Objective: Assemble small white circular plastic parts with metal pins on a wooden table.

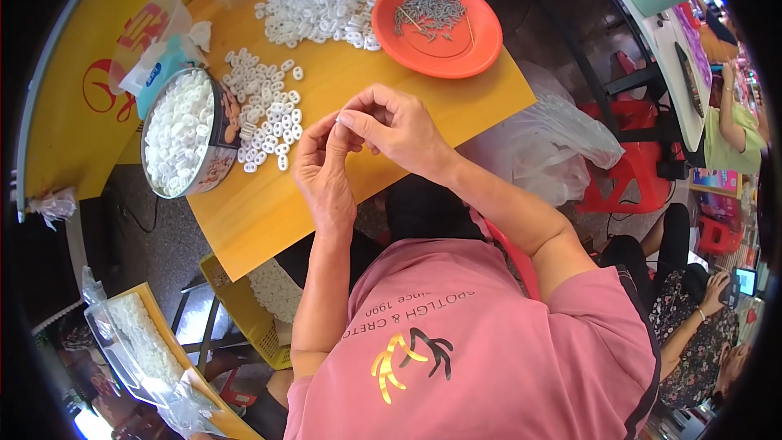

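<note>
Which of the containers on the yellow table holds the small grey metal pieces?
The orange plate at the table's far right. The round tin near the left edge holds only white plastic rings.

Both hands [358,143] together, fingertips pinched.

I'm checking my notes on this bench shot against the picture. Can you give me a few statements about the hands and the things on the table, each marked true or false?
1. The left hand and the right hand meet above the yellow table. True.
2. The orange plate holds white rings. False: it holds small grey metal pins.
3. The round tin is full of white rings. True.
4. Both hands rest flat on the table. False: the fingertips pinch together on something too small to tell.
5. Loose white rings lie on the table beside the tin. True.
</note>
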The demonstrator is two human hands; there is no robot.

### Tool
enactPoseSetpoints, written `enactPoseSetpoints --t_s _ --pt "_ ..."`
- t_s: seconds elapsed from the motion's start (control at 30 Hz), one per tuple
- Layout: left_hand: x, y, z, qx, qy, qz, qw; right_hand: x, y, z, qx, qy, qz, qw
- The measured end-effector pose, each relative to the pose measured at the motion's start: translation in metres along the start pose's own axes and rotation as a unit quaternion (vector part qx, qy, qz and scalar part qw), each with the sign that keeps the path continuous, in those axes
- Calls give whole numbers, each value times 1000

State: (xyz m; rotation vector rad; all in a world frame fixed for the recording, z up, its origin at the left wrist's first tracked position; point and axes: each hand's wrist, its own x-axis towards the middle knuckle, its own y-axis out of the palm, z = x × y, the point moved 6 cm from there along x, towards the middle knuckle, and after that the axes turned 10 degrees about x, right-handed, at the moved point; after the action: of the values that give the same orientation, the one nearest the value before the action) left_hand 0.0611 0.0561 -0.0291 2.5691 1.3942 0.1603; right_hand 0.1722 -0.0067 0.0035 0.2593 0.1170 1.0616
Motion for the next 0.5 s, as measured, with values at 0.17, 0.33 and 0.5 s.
enactPoseSetpoints --t_s 0.17,0.33,0.5 --pt "0 13 0 -37 -26 26 999 -8 -17 5 -38 -50 5 998" --pt "0 20 12 -11 -96 65 993 -11 -32 15 -134 -84 27 987" --pt "2 30 20 -90 -110 61 988 -12 -39 14 -111 -65 14 992"
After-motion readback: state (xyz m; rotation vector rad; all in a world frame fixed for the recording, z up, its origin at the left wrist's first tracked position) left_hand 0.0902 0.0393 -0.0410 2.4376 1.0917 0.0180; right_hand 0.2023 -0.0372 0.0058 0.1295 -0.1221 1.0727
